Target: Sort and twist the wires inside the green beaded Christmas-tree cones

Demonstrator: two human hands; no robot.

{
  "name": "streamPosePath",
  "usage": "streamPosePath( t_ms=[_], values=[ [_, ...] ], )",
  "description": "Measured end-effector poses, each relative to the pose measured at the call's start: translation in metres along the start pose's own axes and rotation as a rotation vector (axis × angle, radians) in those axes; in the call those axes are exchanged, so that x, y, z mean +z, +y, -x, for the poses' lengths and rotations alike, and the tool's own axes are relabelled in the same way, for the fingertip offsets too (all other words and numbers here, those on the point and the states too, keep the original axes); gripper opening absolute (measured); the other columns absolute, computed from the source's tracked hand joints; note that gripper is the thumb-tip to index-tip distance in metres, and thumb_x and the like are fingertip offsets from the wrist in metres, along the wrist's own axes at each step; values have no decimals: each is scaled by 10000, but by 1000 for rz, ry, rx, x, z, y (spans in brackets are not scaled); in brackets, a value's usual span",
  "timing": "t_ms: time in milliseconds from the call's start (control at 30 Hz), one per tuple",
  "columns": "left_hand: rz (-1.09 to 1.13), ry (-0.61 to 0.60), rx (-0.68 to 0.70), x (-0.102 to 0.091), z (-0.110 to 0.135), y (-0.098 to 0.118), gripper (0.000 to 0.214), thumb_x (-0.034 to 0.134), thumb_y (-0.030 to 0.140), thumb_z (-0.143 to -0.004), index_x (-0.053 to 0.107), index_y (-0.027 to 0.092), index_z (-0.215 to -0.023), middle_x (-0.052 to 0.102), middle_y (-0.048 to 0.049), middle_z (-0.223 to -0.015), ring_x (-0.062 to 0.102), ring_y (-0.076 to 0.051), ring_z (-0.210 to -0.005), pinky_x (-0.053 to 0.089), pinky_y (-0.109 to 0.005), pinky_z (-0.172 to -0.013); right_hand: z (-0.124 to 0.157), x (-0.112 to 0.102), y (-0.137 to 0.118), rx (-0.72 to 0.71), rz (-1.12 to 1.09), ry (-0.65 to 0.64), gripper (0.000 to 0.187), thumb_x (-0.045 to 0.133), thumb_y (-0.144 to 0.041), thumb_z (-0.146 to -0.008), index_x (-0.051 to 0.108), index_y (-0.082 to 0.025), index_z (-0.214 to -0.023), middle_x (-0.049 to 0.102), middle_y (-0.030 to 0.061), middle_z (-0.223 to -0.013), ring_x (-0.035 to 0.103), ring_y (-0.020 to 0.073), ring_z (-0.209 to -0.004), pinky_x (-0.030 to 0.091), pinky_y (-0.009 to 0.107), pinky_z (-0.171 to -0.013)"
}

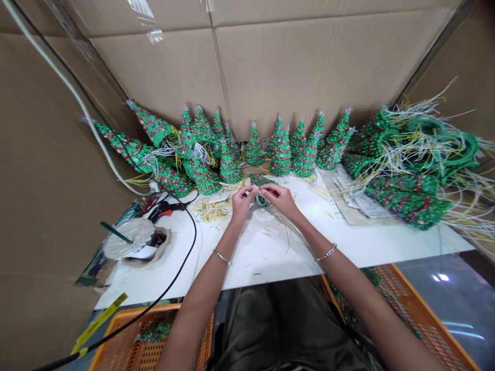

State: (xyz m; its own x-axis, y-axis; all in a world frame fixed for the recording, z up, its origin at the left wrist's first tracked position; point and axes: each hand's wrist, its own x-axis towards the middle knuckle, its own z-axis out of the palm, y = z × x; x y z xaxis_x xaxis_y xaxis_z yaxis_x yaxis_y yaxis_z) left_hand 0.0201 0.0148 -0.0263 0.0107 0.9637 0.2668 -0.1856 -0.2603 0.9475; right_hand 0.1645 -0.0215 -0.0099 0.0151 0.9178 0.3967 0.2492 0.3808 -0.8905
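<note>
My left hand (242, 200) and my right hand (279, 199) meet close together over the middle of the white table. Both are closed, fingertips pinching thin white wires (263, 200) between them. The wires come from the open base of a small green tinsel Christmas tree (263, 180), which lies on its side behind my fingers and is partly hidden by them. Cut yellow and white wire scraps (212, 210) lie beside my left hand. Several finished-looking trees with red garland and silver stars, such as this upright tree (254, 147), stand behind my hands.
More trees lie piled at the right (410, 196), long wires sticking out. At left are a glue gun (164, 210), a round container (129, 239) and a black cable (189, 247) crossing the table edge. Orange crates (116, 322) stand below; cardboard walls (270, 67) enclose the table.
</note>
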Motion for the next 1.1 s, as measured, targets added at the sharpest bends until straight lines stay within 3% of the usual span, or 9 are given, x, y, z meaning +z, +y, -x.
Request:
streamPosePath(
  t_ms=[100, 200, 367, 667, 967, 1100],
  values=[
    [-76, -44, 92, -1, 0, 6, 187, 799, 359, -628, 705, 197, -638, 631, -32, -764, 562, -159, -776, 438, -257, -695, -1, -5, -1, 106, -72, -161, 421, 518, -542, -845, 652, -147, -789, 426, -33, -563, 346, 103, -527, 271, 244, -511],
    [-63, -101, 73, -3, -1, 11, 191, 801, 366, -620, 708, 200, -620, 600, -21, -736, 532, -142, -719, 437, -255, -674, -2, -9, -1, 134, -116, -303, 495, 484, -607, -843, 541, -159, -641, 362, -51, -520, 313, 89, -499, 247, 242, -498],
    [-42, -193, 3, -9, -3, 13, 210, 811, 375, -604, 703, 195, -589, 589, -24, -715, 528, -146, -711, 446, -262, -665, -4, -8, 4, 138, -161, -395, 491, 463, -637, -848, 559, -162, -769, 370, -71, -500, 317, 84, -468, 255, 231, -484],
    [-47, -310, -23, -14, -9, 18, 179, 805, 353, -609, 725, 193, -604, 635, -27, -672, 571, -144, -679, 454, -267, -661, -4, 0, 8, 155, -205, -411, 513, 457, -676, -824, 537, -169, -810, 347, -87, -472, 317, 85, -439, 268, 234, -468],
    [2, -219, -74, -10, -8, 14, 243, 829, 411, -582, 740, 191, -630, 707, -69, -788, 625, -202, -817, 488, -313, -773, -4, 4, 10, 140, -215, -377, 495, 458, -679, -819, 509, -191, -758, 347, -85, -465, 324, 86, -434, 274, 237, -470],
    [43, -180, -114, -9, -7, 16, 287, 828, 439, -577, 743, 179, -666, 707, -73, -814, 619, -182, -765, 490, -295, -718, -3, 2, 7, 127, -206, -396, 486, 443, -668, -833, 511, -191, -767, 341, -88, -462, 308, 85, -435, 273, 235, -470]
  ],
)
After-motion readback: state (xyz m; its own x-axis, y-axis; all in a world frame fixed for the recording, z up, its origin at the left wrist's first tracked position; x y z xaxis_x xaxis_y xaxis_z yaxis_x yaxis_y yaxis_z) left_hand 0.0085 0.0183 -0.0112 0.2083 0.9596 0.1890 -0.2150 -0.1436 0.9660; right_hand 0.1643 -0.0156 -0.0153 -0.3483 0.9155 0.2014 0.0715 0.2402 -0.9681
